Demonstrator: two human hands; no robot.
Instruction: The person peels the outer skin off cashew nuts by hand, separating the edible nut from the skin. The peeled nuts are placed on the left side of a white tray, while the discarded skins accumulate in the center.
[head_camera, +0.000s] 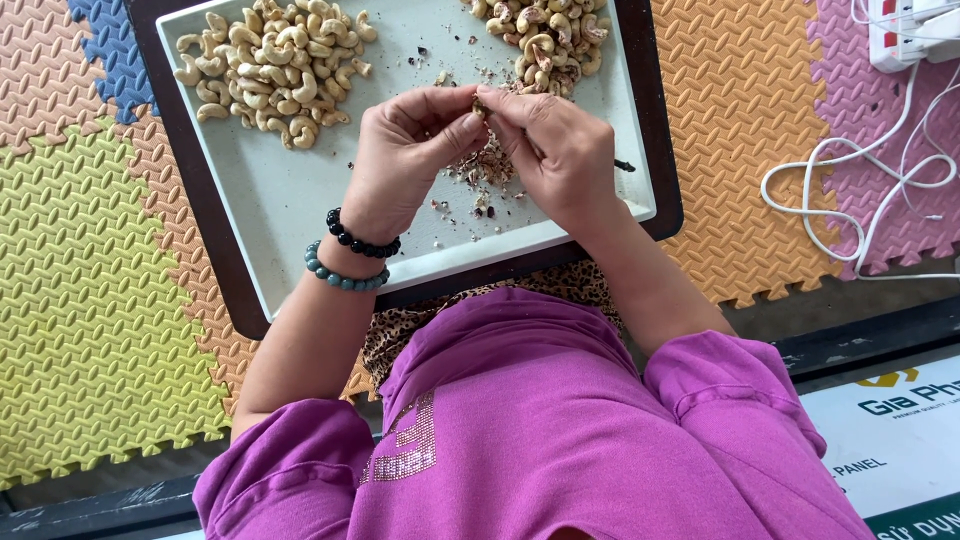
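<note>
Over a pale tray (300, 215), left hand (405, 160) and right hand (560, 150) pinch one cashew (480, 106) together.

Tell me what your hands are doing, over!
Left hand and right hand pinch one cashew together. Peeled pile left, unpeeled pile right, on pale tray. Skin scraps beneath; nothing blocking.

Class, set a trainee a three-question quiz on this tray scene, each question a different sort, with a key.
1. True or false: the left hand and right hand hold one cashew between them.
2. Which pile on the tray looks clean and pale? A) upper-left pile B) upper-right pile
3. Fill in: two bead bracelets sit on the ____ wrist.

Key: 1 true; 2 A; 3 left.
</note>
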